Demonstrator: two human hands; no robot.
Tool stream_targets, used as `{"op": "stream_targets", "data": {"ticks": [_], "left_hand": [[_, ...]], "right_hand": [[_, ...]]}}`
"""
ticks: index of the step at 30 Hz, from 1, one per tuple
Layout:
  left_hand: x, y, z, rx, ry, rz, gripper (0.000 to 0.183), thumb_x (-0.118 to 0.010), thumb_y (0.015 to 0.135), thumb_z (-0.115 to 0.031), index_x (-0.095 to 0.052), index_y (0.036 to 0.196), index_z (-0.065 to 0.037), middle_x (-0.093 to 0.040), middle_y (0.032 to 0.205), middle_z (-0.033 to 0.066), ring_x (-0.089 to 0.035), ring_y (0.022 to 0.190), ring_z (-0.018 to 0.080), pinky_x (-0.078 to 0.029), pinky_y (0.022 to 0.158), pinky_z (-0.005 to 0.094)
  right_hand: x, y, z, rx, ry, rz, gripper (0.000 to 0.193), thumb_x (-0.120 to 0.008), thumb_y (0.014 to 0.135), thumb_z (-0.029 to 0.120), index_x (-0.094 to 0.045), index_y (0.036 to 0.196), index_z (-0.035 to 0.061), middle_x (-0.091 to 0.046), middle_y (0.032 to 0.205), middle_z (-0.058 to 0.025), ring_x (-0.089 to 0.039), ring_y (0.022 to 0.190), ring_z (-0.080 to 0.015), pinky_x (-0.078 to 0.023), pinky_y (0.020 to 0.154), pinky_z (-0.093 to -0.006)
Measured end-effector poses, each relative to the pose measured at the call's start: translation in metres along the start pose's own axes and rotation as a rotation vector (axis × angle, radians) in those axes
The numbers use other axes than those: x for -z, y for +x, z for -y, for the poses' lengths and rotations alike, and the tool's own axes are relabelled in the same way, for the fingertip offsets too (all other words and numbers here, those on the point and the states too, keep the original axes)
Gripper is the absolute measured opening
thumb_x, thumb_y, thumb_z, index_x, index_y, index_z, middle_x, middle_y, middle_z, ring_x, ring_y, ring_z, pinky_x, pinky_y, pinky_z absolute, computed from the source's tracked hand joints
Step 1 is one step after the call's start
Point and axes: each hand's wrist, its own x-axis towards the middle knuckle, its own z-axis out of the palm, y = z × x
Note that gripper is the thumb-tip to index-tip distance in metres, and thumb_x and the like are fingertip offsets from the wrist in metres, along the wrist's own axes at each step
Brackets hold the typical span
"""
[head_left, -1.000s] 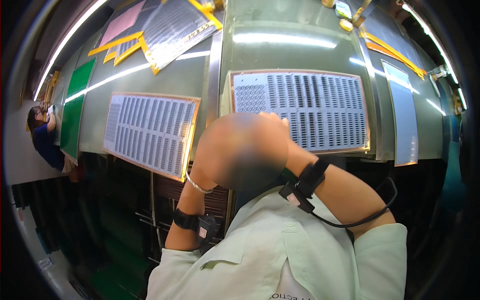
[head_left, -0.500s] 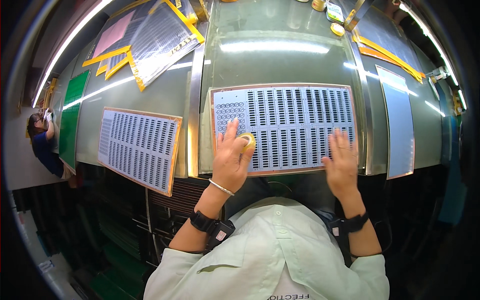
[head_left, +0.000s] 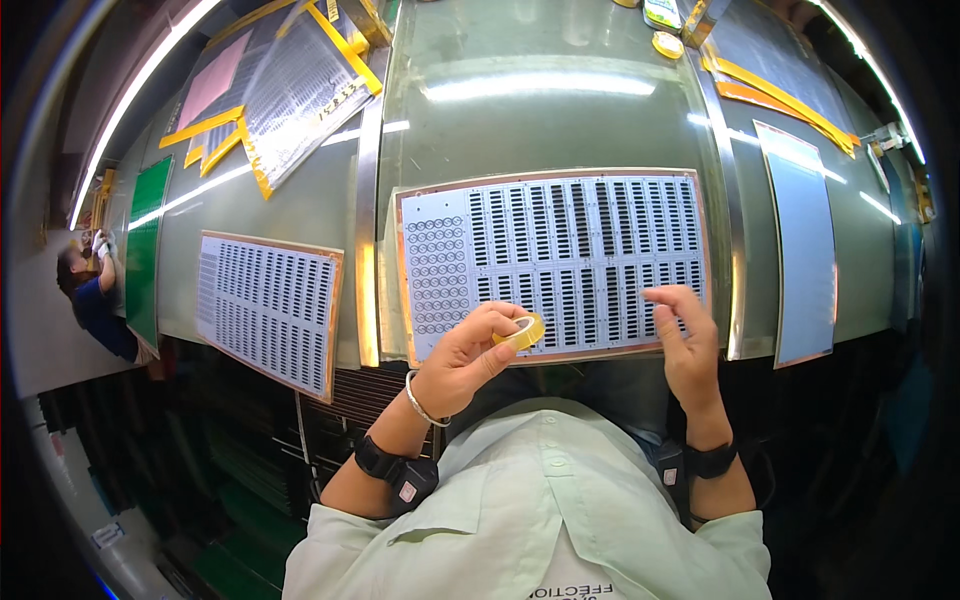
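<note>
Head view, left hand (head_left: 468, 358): fingers curled closed around a small yellow tape roll (head_left: 524, 331), held just over the near edge of the panel.
Head view, right hand (head_left: 688, 340): fingers loosely bent, holding nothing, fingertips (head_left: 668, 297) resting on the lower right rows of the panel.
Panel (head_left: 552, 262): white slotted sheet with a copper rim, flat on the glass table (head_left: 560, 120), straight ahead of the person.
Step in hand: likely readying tape for the panel.
Next move: seems to call for freeing the tape end with the empty hand.
Aside: second slotted sheet (head_left: 268, 308) lies to the left, apart.
</note>
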Motion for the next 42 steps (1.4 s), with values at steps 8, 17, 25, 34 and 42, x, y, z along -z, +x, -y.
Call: {"op": "stream_targets", "data": {"ticks": [8,17,25,34,42], "left_hand": [[0.001,-0.007,0.01,0.021,-0.078,0.041,0.02,-0.049,0.099,-0.015,-0.058,0.109,-0.001,-0.05,0.125,0.0116,-0.053,0.113,0.0189,-0.04,0.1,0.0342],[0.004,-0.009,0.002,0.055,-0.04,0.121,0.022,-0.051,0.098,-0.013,-0.056,0.116,-0.002,-0.049,0.126,0.0082,-0.05,0.11,0.0139,-0.041,0.095,0.0285],[0.027,-0.003,-0.024,-0.035,0.723,-0.244,0.017,-0.067,0.081,-0.012,-0.061,0.071,0.001,-0.06,0.107,0.0151,-0.058,0.096,0.0242,-0.044,0.088,0.034],[0.076,-0.02,-0.014,-0.008,0.914,-0.593,0.029,-0.073,0.079,-0.014,-0.052,0.063,-0.001,-0.054,0.091,0.0061,-0.044,0.073,0.011,-0.033,0.063,0.0241],[0.074,-0.018,-0.016,0.009,0.879,-0.61,0.029,-0.074,0.078,-0.013,-0.052,0.064,0.0,-0.052,0.086,0.0064,-0.046,0.073,0.0125,-0.035,0.061,0.0249]], "right_hand": [[-0.043,0.009,0.025,-0.435,0.808,0.391,0.03,-0.044,0.102,0.024,-0.063,0.109,0.0016,-0.063,0.094,-0.0047,-0.056,0.091,-0.0116,-0.045,0.08,-0.0252],[-0.053,0.014,0.028,-0.486,0.839,0.512,0.023,-0.052,0.098,0.023,-0.063,0.098,0.0026,-0.061,0.086,-0.0008,-0.054,0.08,-0.0071,-0.043,0.07,-0.02],[-0.042,0.009,0.011,-0.25,0.286,0.008,0.012,-0.061,0.089,0.008,-0.056,0.08,0.002,-0.056,0.074,-0.0041,-0.051,0.067,-0.0131,-0.041,0.062,-0.0273],[0.017,0.021,-0.051,-0.233,-0.264,-0.356,0.012,-0.058,0.086,0.007,-0.051,0.077,0.0007,-0.054,0.076,-0.0118,-0.051,0.075,-0.0294,-0.042,0.069,-0.0389],[0.014,0.03,-0.053,-0.212,-0.399,-0.345,0.014,-0.058,0.087,0.009,-0.05,0.078,0.0025,-0.053,0.076,-0.0105,-0.052,0.077,-0.03,-0.041,0.069,-0.0408]]}}
